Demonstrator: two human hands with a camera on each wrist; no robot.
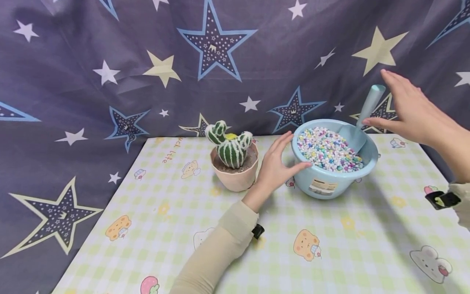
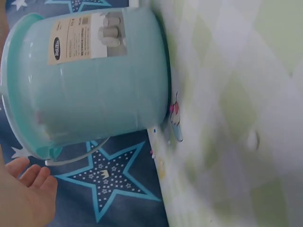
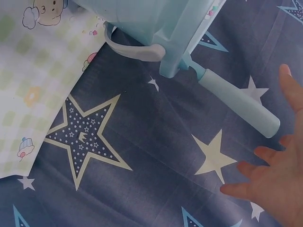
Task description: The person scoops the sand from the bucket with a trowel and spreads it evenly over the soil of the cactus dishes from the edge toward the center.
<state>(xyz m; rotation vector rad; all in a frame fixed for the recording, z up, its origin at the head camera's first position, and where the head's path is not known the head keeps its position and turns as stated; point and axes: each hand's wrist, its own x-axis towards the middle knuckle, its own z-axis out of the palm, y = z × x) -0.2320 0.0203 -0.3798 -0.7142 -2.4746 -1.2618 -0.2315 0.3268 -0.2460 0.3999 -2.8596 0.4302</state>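
A light blue bucket [image 1: 319, 179] stands on the table, filled with small multicoloured pellets [image 1: 327, 149]. A blue scoop [image 1: 369, 106] leans in it, blade in the pellets and handle pointing up. My left hand [image 1: 273, 165] is at the bucket's left rim, fingers extended and thumb toward the front; whether it touches is hard to tell. My right hand [image 1: 415, 110] is spread beside the scoop handle, thumb on its near side. In the right wrist view a gap shows between that hand and the handle [image 3: 241, 104]. The bucket's label [image 2: 90, 38] faces the left wrist camera.
Left of the bucket, behind my left wrist, a potted cactus [image 1: 235, 153] stands in a pink pot [image 1: 236, 179]. A green checked cloth [image 1: 279, 261] covers the table. Behind its far edge hangs a dark curtain [image 1: 139, 36] with stars.
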